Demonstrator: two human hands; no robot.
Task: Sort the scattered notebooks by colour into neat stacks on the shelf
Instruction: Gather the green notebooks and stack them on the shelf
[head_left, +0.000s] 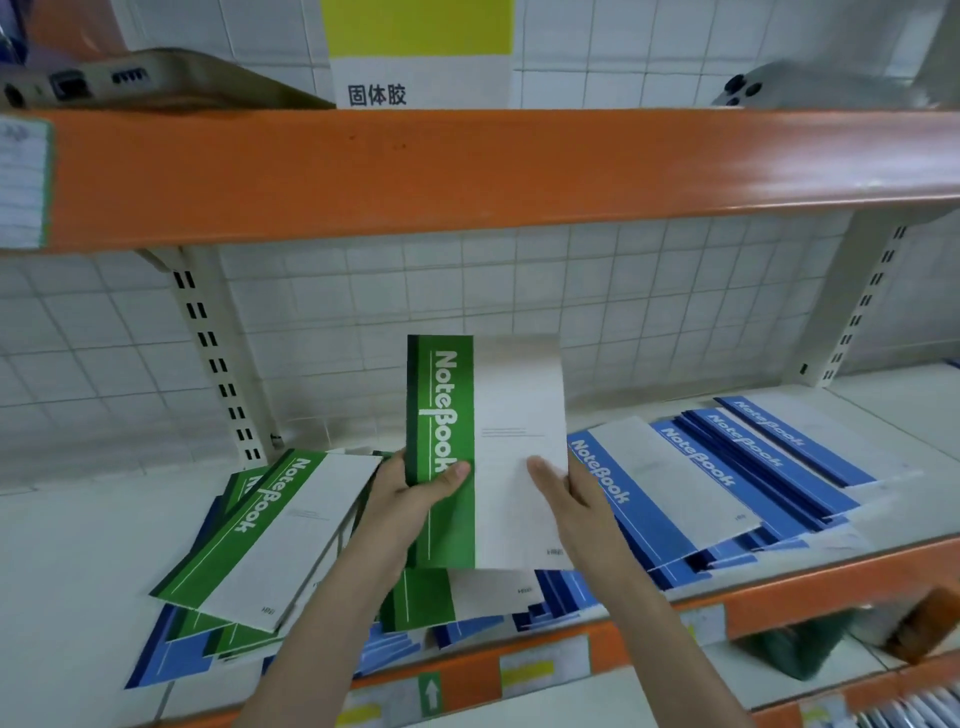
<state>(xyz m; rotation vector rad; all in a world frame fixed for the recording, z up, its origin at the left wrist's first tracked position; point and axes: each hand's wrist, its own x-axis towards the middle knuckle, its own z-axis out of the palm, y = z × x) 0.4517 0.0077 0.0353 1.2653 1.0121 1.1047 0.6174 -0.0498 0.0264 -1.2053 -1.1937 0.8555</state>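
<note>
Both hands held a green notebook (483, 447) upright above the shelf (78, 545): left hand (415, 493) pinching its green band, right hand (566, 493) gripping its white right edge.

I have one view only, a wide-angle camera on the head, looking forward and slightly down, close to the shelf (78, 540), its orange beam (467, 171) overhead and both forearms reaching in from below.

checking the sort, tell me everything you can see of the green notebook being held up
The held green notebook has a green band down its left side with white "NoteBook" lettering, a darker spine edge and a pale cover. It looks like thin card. It stands upright above the shelf, closed, the left hand pinching its green band, the right hand gripping its right edge.
</note>
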